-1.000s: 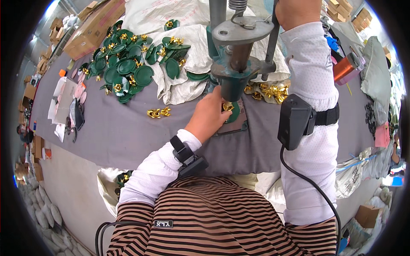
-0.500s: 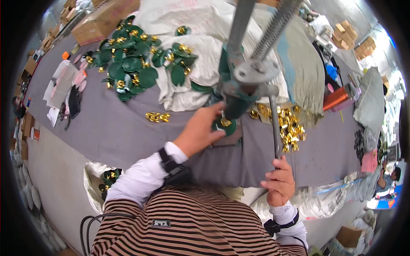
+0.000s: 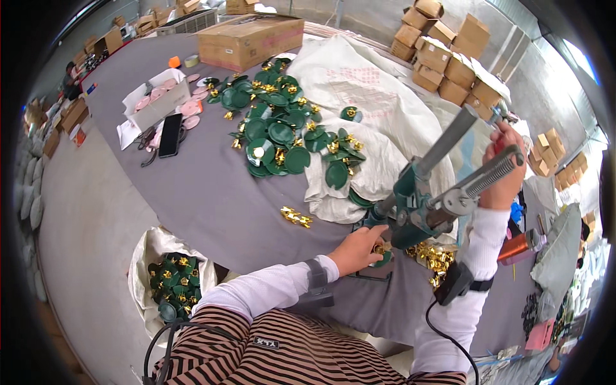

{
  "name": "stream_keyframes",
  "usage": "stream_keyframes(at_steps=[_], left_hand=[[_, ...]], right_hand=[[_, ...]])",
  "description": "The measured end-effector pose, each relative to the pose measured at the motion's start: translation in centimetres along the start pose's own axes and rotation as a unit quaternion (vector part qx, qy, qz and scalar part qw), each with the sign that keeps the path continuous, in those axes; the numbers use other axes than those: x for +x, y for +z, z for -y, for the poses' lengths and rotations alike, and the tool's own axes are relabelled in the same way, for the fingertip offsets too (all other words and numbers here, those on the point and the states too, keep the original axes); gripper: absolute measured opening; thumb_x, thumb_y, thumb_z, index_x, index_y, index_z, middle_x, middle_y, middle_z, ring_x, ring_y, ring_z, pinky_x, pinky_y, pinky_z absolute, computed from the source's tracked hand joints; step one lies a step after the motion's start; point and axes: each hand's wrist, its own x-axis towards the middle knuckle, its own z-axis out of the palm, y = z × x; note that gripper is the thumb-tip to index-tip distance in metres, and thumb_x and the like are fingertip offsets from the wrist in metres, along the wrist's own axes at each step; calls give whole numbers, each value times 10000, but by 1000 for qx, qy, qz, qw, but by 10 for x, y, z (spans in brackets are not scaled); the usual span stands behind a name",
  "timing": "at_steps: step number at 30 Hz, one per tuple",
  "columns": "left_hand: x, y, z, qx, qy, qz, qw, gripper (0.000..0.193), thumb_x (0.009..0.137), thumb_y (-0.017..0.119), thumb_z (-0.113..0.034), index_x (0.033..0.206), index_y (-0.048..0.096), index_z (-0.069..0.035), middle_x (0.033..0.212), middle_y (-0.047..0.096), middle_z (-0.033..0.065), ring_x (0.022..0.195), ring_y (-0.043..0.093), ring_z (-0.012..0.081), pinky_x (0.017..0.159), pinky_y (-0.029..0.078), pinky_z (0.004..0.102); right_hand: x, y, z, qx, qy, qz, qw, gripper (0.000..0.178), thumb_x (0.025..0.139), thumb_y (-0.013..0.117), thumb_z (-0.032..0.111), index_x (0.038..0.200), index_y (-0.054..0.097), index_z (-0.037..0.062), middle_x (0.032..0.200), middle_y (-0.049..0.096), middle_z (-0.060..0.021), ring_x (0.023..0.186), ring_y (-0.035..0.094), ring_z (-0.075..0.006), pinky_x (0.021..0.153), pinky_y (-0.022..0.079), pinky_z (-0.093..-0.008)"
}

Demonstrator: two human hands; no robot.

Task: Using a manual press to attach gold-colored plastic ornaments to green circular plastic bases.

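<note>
Head view | green disc with gold fitting placed under press, at its base plate | disc pinched between thumb and fingers of left hand | red lever end clasped by raised right hand | finished-looking pieces heaped on gray cloth, loose gold fittings piled beside press.

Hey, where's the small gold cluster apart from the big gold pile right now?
In the head view, the small gold cluster lies just left of centre on the grey tablecloth, between the green disc pile and the left hand.
</note>
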Motion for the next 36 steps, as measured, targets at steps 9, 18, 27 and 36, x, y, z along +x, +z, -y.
stream_keyframes(at_steps=[9, 18, 27, 36], left_hand=[[-119, -172, 17, -242, -244, -102, 934, 686, 778, 775, -117, 1366, 444, 7, 1026, 713, 69, 892, 632, 106, 805, 521, 259], [-306, -303, 39, 151, -369, -252, 882, 547, 704, 807, -159, 1195, 615, -10, 1128, 664, 146, 1034, 637, 266, 917, 495, 358], [-59, -369, 174, 227, -72, -351, 905, 429, 803, 743, -275, 1173, 648, -79, 1315, 572, 157, 1228, 510, 335, 1034, 404, 400], [139, -491, 320, 349, -209, -363, 838, 569, 769, 680, -570, 1222, 670, -226, 1441, 434, 193, 1339, 376, 389, 1107, 309, 483]], right_hand=[[5, -9, -8, -82, -18, -25, 996, 307, 1002, 538, 254, 1136, 590, -18, 884, 580, -45, 612, 444, -44, 498, 324, -155], [5, -6, -6, -46, 17, -31, 998, 412, 978, 532, 363, 1195, 561, 14, 926, 563, -21, 576, 386, -38, 481, 274, -166], [-1, -33, 1, -67, 35, -89, 993, 287, 977, 528, 312, 1126, 550, 67, 962, 562, -40, 516, 368, -28, 390, 232, -163], [-29, -35, 4, -360, -42, -211, 908, 456, 1029, 424, 297, 1425, 425, 70, 1264, 573, -39, 990, 594, -87, 826, 475, -193]])
